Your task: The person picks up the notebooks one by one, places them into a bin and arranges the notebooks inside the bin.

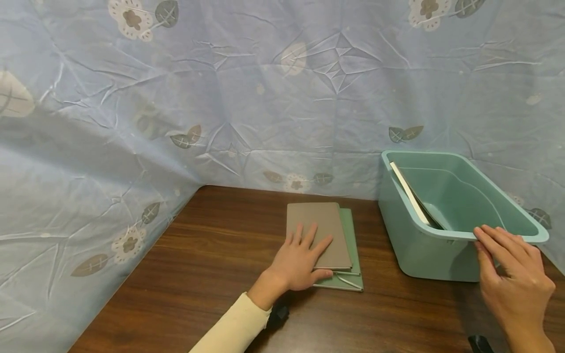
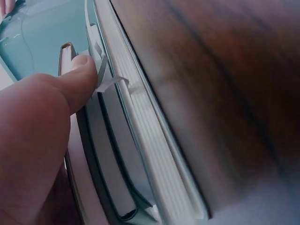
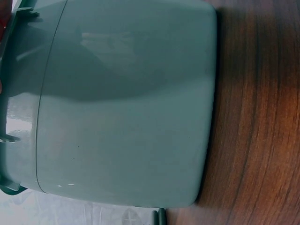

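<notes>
My left hand (image 1: 300, 264) lies with spread, straight fingers on a taupe hardcover notebook (image 1: 315, 215). That notebook tops a small stack, with green notebooks (image 1: 350, 240) showing beneath at the right and front. In the left wrist view, the thumb (image 2: 79, 77) reaches along the stacked edges, beside a pale ribbon bookmark (image 2: 112, 84). A thicker book with white pages (image 2: 150, 145) forms the bottom of the stack. At the right, my right hand (image 1: 514, 279) grips the near rim of a teal plastic bin (image 1: 437, 257), fingers over the rim and thumb below.
Inside the bin, a thin book (image 1: 410, 196) leans against its left wall. A dark wooden table (image 1: 198, 274) carries everything, backed by a floral cloth (image 1: 265, 108). Small black objects lie near the left wrist (image 1: 279, 314) and at the front right (image 1: 478, 343).
</notes>
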